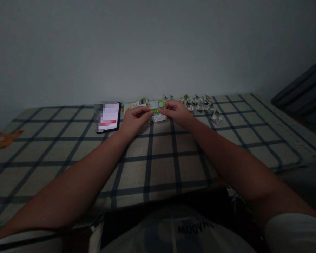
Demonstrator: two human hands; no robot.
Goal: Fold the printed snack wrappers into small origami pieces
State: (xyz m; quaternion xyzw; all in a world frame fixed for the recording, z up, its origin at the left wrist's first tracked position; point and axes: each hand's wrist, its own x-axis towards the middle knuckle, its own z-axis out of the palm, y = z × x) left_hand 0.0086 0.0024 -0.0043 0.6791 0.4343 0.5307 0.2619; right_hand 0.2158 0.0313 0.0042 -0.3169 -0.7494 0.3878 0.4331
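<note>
A green and white printed sheet (159,117), perhaps a flattened wrapper, is pinched between my two hands just above the cloth. My left hand (133,118) closes thumb and fingers on its left edge, while my right hand (179,111) grips the right side. Under and behind my left hand lie more printed sheets (135,104) in orange, white and green. Beyond my right hand sits a cluster of small folded pointed pieces (200,104) in the same print. One folded piece (216,116) lies a little nearer to me.
A phone (111,117) with a lit, partly blurred screen lies left of the sheets. The checked cloth (160,165) covers the surface, which meets a plain wall (158,49) behind. An orange object (5,139) rests at the far left. Dark slanted panels (305,88) stand at the right.
</note>
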